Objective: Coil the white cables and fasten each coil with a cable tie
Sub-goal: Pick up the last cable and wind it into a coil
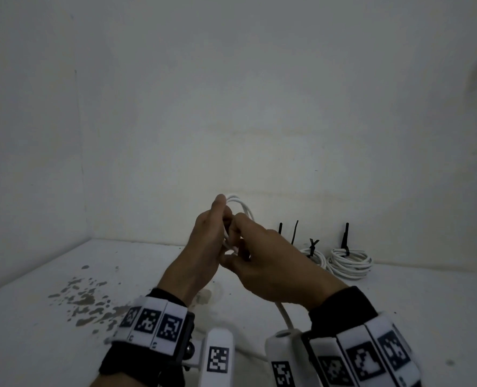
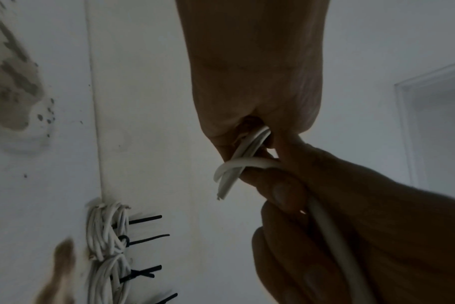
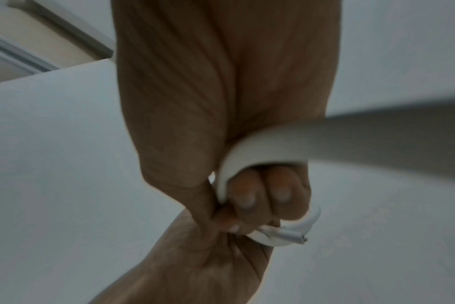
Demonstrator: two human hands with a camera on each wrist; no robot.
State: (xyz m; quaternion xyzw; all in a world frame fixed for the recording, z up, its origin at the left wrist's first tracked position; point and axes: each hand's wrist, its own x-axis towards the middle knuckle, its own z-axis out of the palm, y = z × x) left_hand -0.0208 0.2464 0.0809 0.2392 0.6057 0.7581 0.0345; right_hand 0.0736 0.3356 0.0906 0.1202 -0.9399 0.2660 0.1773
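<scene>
While both hands meet above the white table (image 1: 64, 317), I see the left hand (image 1: 203, 247) with its fingers curled round a few small loops of the white cable (image 1: 241, 205), held upright in front of the pale wall (image 1: 231, 93). My right hand (image 1: 270, 263) presses in against it, fingers curled and pinching the same cable right beside the loops. From the left wrist view, a cut end of the cable (image 2: 222, 193) pokes out below the left hand's grip, and one strand runs down through the right hand's curled fingers (image 2: 281, 191). From the right wrist view, that cable (image 3: 237, 156) arcs over the curled fingers and the cut tip sticks out just past them. In the head view the slack drops under the right hand toward my wrist rigs. Off to the right, against the wall, lie finished coils (image 1: 350, 261), each bound with a black cable tie (image 1: 344, 238) whose tail stands up. Brownish stains (image 1: 86, 300) mark the table on the left.
</scene>
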